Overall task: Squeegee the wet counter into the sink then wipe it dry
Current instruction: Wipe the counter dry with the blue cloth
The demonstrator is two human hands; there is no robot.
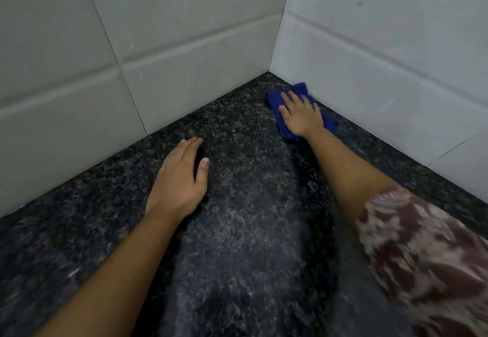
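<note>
A dark speckled granite counter [237,231] fills the lower view and runs into a tiled corner. My right hand [301,115] presses flat on a crumpled blue cloth [274,99] near the far corner, close to the right wall. My left hand [182,175] rests palm down on the bare counter, fingers together, with nothing in it. A paler, smeared streak runs down the middle of the counter between my arms. Neither a sink nor a squeegee is in view.
White tiled walls [184,46] meet at the corner [274,70] and bound the counter on the left and right. My right arm carries a patterned maroon and white sleeve [422,252].
</note>
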